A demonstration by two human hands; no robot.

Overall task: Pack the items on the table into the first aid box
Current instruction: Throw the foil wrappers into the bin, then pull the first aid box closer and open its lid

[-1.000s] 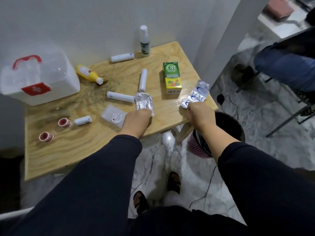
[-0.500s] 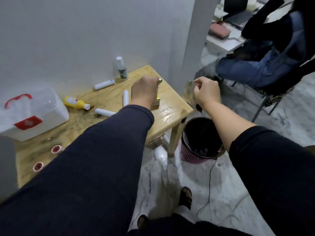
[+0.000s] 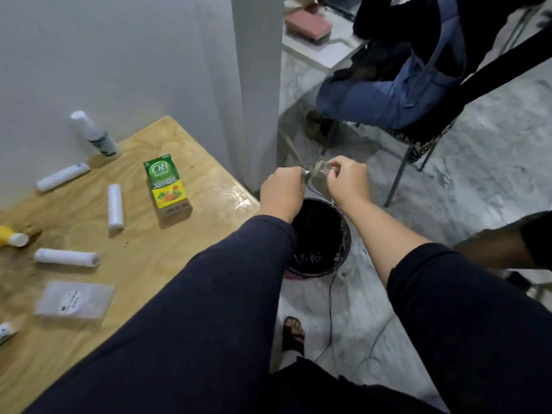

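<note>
Both hands moved off table [image 3: 143, 264], foil packet [image 3: 319, 174] pinched above bin [image 3: 343, 234]

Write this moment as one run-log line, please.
left hand: shut on crumpled silvery foil wrapper | right hand: same | over black waste bin | green carton: on table

The scene is dim and cool, with flat, soft light; the brightest patch is a wet-looking glare on the wooden surface [image 3: 236, 194] at its corner, toward 12 o'clock from centre, and the green box [image 3: 166, 183] throws a soft shadow toward 6 o'clock. Motion blur smears the things at 9 o'clock, chiefly the flat packet [image 3: 73, 300] and the white rolls [image 3: 66, 257], while the left hand [image 3: 282, 189] and right hand [image 3: 348, 182] stay fairly sharp. Wide-angle distortion bends the wall corner [image 3: 257, 85] and stretches the dark sleeves [image 3: 194, 324] toward 6 o'clock.
</note>
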